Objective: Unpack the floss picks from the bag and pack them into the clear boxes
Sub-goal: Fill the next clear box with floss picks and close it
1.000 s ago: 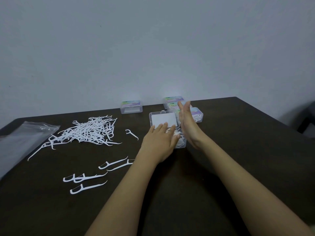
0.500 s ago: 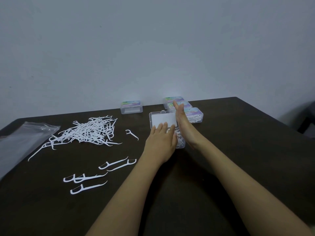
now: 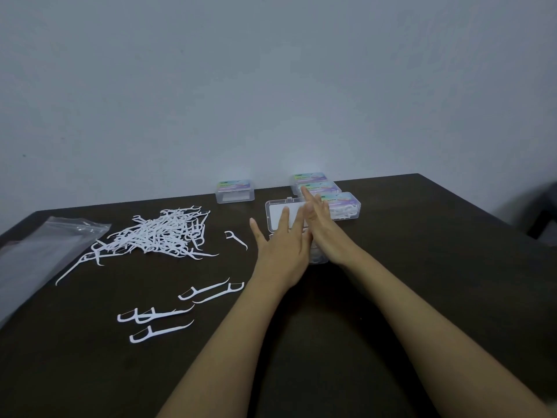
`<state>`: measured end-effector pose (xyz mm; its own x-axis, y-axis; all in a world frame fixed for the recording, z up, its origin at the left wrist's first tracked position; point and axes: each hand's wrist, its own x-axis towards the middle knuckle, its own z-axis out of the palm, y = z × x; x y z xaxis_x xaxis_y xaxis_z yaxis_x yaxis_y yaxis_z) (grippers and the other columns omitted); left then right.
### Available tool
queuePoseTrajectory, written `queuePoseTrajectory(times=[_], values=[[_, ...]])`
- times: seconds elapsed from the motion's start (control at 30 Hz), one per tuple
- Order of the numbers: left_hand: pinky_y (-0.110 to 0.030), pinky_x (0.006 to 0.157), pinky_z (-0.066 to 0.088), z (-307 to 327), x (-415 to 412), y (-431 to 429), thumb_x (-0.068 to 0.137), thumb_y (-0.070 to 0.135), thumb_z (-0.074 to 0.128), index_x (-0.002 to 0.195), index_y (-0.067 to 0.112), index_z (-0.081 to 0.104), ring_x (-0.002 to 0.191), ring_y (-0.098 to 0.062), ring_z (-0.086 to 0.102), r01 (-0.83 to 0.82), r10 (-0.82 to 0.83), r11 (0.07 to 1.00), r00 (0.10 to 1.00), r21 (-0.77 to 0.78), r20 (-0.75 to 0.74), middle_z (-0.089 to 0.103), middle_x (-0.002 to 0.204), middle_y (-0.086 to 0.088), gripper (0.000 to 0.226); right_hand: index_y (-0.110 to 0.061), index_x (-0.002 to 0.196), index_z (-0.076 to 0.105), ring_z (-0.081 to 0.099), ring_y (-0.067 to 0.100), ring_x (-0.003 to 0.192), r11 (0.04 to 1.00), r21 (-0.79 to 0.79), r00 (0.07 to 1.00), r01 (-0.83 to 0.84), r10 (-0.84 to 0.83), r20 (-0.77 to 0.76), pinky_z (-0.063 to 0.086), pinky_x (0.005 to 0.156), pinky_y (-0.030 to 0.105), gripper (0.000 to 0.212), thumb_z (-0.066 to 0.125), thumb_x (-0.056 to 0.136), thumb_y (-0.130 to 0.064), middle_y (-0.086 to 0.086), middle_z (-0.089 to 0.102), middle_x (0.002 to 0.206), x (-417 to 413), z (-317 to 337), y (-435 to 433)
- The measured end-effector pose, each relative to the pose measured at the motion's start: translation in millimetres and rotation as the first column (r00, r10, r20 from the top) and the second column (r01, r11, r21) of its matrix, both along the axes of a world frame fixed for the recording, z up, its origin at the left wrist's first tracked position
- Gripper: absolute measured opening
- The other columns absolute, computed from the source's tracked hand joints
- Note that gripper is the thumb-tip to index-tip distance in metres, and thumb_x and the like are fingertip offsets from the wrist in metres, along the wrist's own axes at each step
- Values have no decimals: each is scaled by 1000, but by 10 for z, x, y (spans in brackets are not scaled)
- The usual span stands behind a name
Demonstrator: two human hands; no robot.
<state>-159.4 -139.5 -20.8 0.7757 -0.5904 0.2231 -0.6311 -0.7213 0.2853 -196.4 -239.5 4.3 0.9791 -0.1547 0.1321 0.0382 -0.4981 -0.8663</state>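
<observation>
An open clear box with a white-lined lid lies at the table's middle, its base mostly hidden under my hands. My left hand lies flat over the box with straight, spread fingers reaching onto the lid. My right hand stands on edge along the box's right side, fingers straight, touching the left hand. A pile of white floss picks sits to the left. One single pick lies between pile and box. Several loose picks lie nearer me. The clear plastic bag lies flat at far left.
One closed labelled box stands near the back edge. Three more closed boxes are grouped behind the open one, the nearest showing picks inside. The dark table extends right toward a dark chair.
My left hand has slid forward over the box, its fingers spreading onto the lid. My right hand has closed in against the box's right side and the left hand.
</observation>
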Motion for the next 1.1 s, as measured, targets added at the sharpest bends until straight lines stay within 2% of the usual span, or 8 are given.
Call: queuePoseTrajectory(times=[0.07,0.23,0.4,0.5,0.63,0.77,0.93,1.1], values=[[-60,107,-20,32,-34,24,100,33,10,148,28,-4,145,-10,3,2,-4,998,1000,-63,-23,6,158,1,51,-37,146,-2,-24,14,140,1000,-13,1000,-7,6,-13,-5,116,47,63,9,88,-59,-4,-17,155,-10,-29,12],[-58,107,-16,90,-31,129,101,32,18,147,27,16,144,-6,2,2,-2,981,1000,-194,-1,9,156,4,46,-38,146,1,-23,14,140,995,-94,997,23,-16,73,-8,114,42,116,2,46,-96,-6,-12,156,-11,-57,-4],[-54,109,-15,92,-25,399,101,31,24,142,25,32,138,-9,25,-77,95,970,993,-231,65,28,148,2,43,-32,146,15,-17,7,140,951,-286,964,116,-38,262,-2,118,40,70,28,86,-66,-3,-3,157,-83,-71,70],[-51,111,-15,107,-50,709,100,28,28,136,24,43,134,-8,32,-112,156,925,983,-363,93,38,141,2,39,-28,145,24,-16,4,139,876,-478,933,67,115,342,-5,114,24,72,29,82,-64,-5,0,155,-112,-116,230],[-48,111,-15,58,-108,1206,100,28,31,127,23,51,130,-9,38,-268,323,869,944,-416,67,46,134,2,35,-24,144,28,-18,2,139,756,-641,899,-132,363,244,-10,108,10,71,33,84,-61,-10,-3,152,-174,-186,533],[-51,111,-15,13,-181,1556,99,28,32,117,21,57,123,-13,44,-451,511,783,859,-428,28,53,124,0,33,-26,144,30,-20,2,138,697,-673,888,-248,441,130,-4,111,19,57,44,93,-46,-4,-1,157,-265,-250,746],[-48,112,-13,-9,-304,1833,94,43,39,115,24,58,125,-15,43,-556,578,771,815,-311,-25,51,126,1,34,-21,135,46,-11,9,141,670,-707,900,-224,421,114,-3,111,18,44,51,93,-34,5,11,156,-272,-304,898],[-42,112,23,-50,-400,2082,83,46,60,117,28,58,119,-20,46,-534,470,776,845,-337,-257,56,123,-1,39,-16,127,57,17,17,142,711,-669,935,-216,348,69,17,114,27,34,51,95,-24,5,31,149,-248,-293,1041]])
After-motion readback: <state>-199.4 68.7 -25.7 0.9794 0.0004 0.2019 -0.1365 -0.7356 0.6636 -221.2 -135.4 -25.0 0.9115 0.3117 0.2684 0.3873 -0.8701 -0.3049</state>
